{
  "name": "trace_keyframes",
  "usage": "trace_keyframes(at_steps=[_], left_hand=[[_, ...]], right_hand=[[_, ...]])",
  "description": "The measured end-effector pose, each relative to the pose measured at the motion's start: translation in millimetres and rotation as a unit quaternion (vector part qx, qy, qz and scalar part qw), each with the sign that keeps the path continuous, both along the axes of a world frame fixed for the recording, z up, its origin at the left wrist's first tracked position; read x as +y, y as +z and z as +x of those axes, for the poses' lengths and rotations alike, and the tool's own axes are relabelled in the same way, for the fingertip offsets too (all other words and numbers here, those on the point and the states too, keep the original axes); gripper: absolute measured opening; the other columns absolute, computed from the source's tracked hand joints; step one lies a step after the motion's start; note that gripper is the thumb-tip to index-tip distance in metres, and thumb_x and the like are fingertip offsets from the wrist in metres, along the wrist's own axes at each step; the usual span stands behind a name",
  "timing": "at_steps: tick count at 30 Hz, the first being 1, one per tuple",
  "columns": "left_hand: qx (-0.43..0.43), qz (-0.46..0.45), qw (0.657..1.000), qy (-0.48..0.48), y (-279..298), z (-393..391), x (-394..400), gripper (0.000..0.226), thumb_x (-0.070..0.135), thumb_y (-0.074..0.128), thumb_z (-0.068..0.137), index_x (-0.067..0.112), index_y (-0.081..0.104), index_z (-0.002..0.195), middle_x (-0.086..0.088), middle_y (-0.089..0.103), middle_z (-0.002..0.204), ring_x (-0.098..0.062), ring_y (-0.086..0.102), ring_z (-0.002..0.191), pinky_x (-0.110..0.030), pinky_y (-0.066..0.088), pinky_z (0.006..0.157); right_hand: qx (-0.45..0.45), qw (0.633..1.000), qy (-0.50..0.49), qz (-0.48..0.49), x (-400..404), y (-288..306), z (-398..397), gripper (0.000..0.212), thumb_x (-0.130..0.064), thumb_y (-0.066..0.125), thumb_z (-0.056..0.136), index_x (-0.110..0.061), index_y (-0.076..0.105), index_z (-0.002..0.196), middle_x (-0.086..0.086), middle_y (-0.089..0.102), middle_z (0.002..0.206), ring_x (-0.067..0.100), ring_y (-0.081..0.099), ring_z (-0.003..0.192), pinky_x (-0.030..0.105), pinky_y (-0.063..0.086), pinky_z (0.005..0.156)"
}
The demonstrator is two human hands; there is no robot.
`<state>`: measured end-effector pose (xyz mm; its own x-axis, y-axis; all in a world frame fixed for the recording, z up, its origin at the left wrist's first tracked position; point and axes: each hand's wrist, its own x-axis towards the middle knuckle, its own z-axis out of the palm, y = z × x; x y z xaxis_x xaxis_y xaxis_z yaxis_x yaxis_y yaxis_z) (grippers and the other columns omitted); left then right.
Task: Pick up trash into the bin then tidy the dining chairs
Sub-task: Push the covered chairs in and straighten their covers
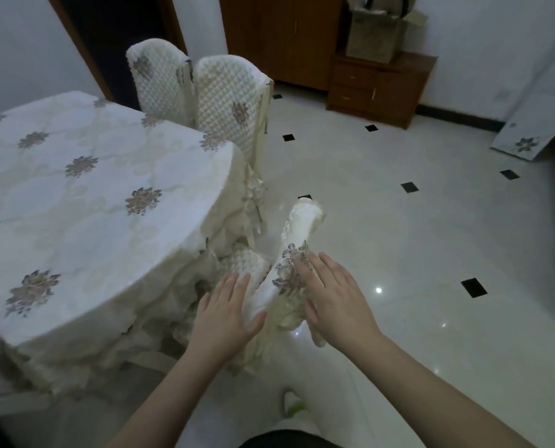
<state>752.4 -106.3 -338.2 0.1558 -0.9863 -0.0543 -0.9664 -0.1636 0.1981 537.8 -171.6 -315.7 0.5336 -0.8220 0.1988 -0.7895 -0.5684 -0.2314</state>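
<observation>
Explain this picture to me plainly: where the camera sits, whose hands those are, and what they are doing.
There is no machine here. A person wears a wide-angle camera on the head, so the single view looks forward and down at their own two bare hands. The left hand and right hand are both flat, fingers straight, one on each side of the top of a chair back in a cream embroidered cover; neither has a closed grip on it. The chair stands beside a table under a flowered cloth. Two more covered chairs stand at the far side. The floor is glossy white tile with small black squares.
</observation>
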Motion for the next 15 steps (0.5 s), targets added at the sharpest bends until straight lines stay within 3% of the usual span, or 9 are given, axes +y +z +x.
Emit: trace_keyframes(at_steps=[7, 11, 15], left_hand=[[0.048, 0.046, 0.997, 0.026, -7.3, -8.7, -28.6, 0.106, 0.093, 0.016, 0.062, 0.036, 0.002, 0.151, 0.011, 0.004, 0.16, -0.011, 0.003, 0.147, -0.043, 0.014, 0.115], [0.007, 0.094, 0.995, 0.023, -14.6, -18.7, -43.3, 0.099, 0.078, 0.021, 0.066, 0.033, -0.003, 0.151, 0.007, 0.004, 0.161, -0.016, 0.003, 0.147, -0.047, 0.014, 0.115], [0.014, 0.096, 0.993, 0.067, -22.1, -29.4, -41.1, 0.094, 0.065, 0.045, 0.073, 0.034, 0.004, 0.151, 0.007, 0.018, 0.157, -0.017, 0.017, 0.144, -0.043, 0.021, 0.113]], right_hand=[[0.022, 0.997, 0.073, 0.006, -75.1, -9.3, 1.0, 0.06, -0.024, 0.057, 0.084, -0.019, 0.04, 0.142, 0.008, 0.043, 0.146, 0.027, 0.038, 0.136, 0.044, 0.038, 0.106], [0.052, 0.993, 0.103, 0.001, -120.2, -9.7, 8.1, 0.065, -0.023, 0.061, 0.084, -0.018, 0.037, 0.144, 0.008, 0.038, 0.149, 0.027, 0.031, 0.14, 0.042, 0.032, 0.109], [0.096, 0.981, 0.165, 0.031, -149.8, -20.7, 20.9, 0.073, -0.015, 0.065, 0.079, -0.019, 0.035, 0.145, 0.008, 0.034, 0.152, 0.028, 0.027, 0.142, 0.042, 0.025, 0.113]])
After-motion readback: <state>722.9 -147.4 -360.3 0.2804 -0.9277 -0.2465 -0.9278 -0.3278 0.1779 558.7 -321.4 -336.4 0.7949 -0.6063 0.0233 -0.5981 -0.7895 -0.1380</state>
